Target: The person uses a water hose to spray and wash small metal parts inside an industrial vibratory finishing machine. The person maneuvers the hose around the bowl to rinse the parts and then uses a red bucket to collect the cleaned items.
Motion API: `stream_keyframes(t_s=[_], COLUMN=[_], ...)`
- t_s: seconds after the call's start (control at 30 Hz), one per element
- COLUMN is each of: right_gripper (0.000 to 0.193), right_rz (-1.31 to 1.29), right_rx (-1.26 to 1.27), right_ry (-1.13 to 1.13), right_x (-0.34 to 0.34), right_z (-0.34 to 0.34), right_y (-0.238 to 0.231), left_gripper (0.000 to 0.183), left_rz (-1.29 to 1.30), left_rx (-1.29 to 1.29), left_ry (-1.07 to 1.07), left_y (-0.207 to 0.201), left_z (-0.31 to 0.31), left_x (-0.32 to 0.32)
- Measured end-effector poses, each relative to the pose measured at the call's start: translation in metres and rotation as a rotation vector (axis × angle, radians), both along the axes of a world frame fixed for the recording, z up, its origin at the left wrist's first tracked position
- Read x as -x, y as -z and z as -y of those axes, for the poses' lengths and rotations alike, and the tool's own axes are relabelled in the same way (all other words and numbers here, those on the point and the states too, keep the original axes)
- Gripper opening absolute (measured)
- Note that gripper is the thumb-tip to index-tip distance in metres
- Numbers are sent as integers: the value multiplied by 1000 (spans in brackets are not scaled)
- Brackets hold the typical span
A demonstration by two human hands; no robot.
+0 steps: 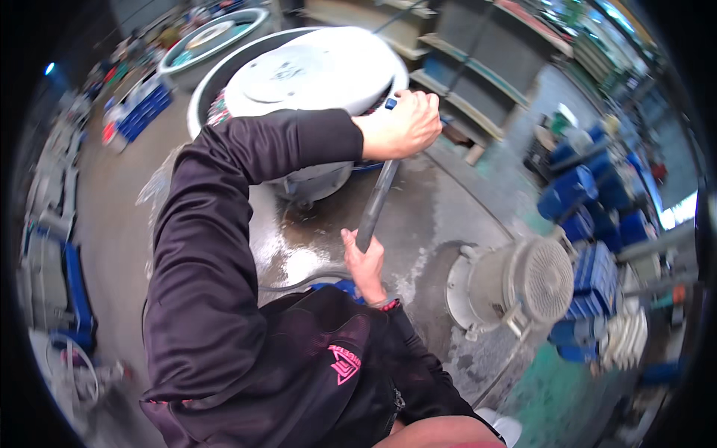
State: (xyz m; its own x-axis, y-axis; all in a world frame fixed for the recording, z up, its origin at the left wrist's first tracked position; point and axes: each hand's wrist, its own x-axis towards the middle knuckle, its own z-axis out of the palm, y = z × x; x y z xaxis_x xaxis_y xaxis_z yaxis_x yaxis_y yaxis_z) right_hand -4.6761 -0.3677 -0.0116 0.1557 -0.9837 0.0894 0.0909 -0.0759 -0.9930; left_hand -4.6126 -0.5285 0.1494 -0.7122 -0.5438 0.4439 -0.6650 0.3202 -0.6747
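- Nearest the camera, well on this side of the large tub, is a dark jacket with a pink emblem on the chest.
- The right hand, with a red-pink beaded bracelet at its wrist, is on the near side of the tub, closed around the lower end of a grey tube, thumb upward.
- The tube slants up and to the right, in front of the tub's near right side, between the two hands.
- The left hand, its arm bent across in front of the tub, is curled firmly around the tube's upper part; a small blue piece shows beside its knuckles.
- On the wet floor nearer than the tub, a thin dark hose runs toward the lower hand.
- Right of the tub and nearer than it, a beige cylindrical machine with a round ribbed face lies tilted.
- A white disc lies over the tub; small coloured bits show at its left edge.
- A blue crate sits left of the tub.
- Beyond the tub: a second, smaller tub to the left, shelves to the right.
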Motion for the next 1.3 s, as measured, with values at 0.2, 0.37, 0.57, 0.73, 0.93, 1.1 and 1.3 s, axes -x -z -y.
stream_keyframes(t_s=[0.2,0.37,0.57,0.73,0.93,1.1,1.3], right_gripper=[23,23,25,28,28,32,30], right_rz=[-162,-243,-56,132,-3,13,-92], right_rx=[-8,117,-288,-500,-599,-603,-552], right_ry=[-101,-174,-552,-752,-969,-1060,-1173], right_x=[45,86,126,168,227,225,225], right_z=[103,229,348,465,607,667,709], right_y=[25,13,-1,33,18,-6,2], left_gripper=[20,18,17,32,80,74,67], left_rz=[178,58,-138,-808,-787,-519,-398], left_rx=[-161,-267,-329,-323,727,828,890], left_ry=[-138,-368,-521,-230,-163,-344,-454], left_y=[8,53,124,15,-132,-153,-157], left_z=[97,236,350,343,259,280,284], left_x=[-3,-22,-30,4,141,214,254])
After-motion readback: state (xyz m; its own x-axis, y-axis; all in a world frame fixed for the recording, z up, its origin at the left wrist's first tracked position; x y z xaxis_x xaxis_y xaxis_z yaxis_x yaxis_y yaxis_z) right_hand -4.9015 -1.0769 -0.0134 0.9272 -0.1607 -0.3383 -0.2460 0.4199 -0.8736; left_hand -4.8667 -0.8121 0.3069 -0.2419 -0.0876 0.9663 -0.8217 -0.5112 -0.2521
